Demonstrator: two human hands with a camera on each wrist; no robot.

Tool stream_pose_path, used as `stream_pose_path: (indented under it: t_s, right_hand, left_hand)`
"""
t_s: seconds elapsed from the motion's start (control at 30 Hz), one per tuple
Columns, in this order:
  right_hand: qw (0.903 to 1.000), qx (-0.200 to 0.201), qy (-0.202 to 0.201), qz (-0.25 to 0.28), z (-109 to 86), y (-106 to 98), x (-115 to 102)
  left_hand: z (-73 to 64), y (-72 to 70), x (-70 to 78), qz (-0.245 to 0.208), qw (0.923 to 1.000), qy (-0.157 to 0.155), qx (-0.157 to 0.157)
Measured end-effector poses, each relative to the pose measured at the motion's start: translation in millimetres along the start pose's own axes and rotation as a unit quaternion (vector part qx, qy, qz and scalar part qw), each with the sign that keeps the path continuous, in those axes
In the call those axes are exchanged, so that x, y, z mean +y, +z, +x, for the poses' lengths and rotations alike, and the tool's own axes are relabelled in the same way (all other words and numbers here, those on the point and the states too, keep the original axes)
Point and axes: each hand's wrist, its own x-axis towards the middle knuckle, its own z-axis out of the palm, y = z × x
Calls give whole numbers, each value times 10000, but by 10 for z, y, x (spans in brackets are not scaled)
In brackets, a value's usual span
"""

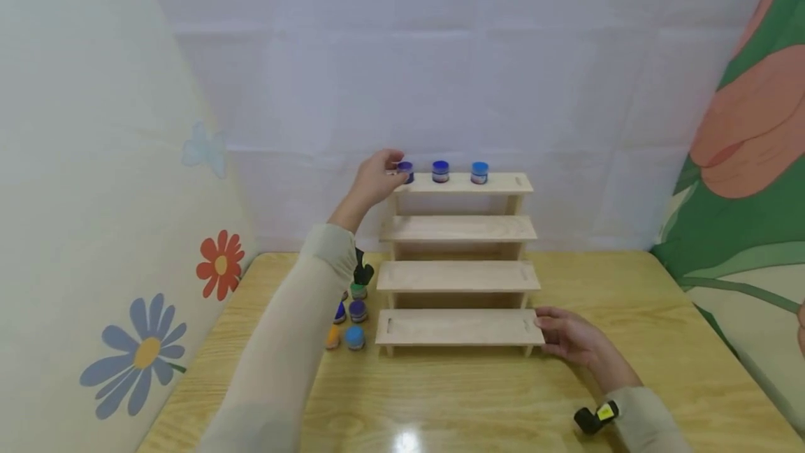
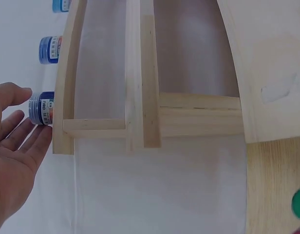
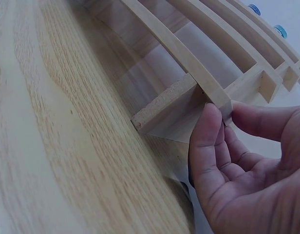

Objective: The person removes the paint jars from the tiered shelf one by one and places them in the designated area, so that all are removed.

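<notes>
On the top step of a four-tier wooden stand (image 1: pixel 458 277), my left hand (image 1: pixel 376 179) holds a small dark purple paint jar (image 2: pixel 46 108) at the left end. Its thumb and fingers lie on opposite sides of the jar, which sits upright on the board. A dark blue jar (image 1: pixel 440 172) and a light blue jar (image 1: pixel 480 173) stand to its right on the same step. Low at the stand's right side, my right hand (image 1: pixel 575 341) pinches the end of the bottom step (image 3: pixel 215 95) between thumb and fingers.
Several more jars stand on the wooden table (image 1: pixel 465 397) left of the stand, partly hidden by my left sleeve; a light blue jar (image 1: pixel 355 337) and a purple jar (image 1: pixel 358 310) show among them. A white cloth (image 1: pixel 440 75) hangs behind, with patterned panels at both sides.
</notes>
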Motion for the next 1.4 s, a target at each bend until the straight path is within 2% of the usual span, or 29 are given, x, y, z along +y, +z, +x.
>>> stream_pose_path:
  t_s: [0.37, 0.73, 0.97, 1.13, 1.4]
  right_hand:
    - [10000, -24, 17, -2, 6, 17, 28]
    - [9999, -94, 65, 41, 22, 41, 35]
    - [9999, -142, 62, 36, 32, 48, 12]
    - [9999, -119, 75, -29, 38, 47, 7]
    - [9999, -1, 121, -43, 40, 21, 29]
  left_hand:
    - [30, 56, -51, 40, 10000, -34, 52]
    - [-9, 85, -132, -162, 9989, -29, 434]
    - [-65, 1, -112, -197, 9983, -128, 532]
    - [-138, -59, -100, -419, 9978, -149, 493]
    - [-279, -123, -102, -467, 9982, 19, 368]
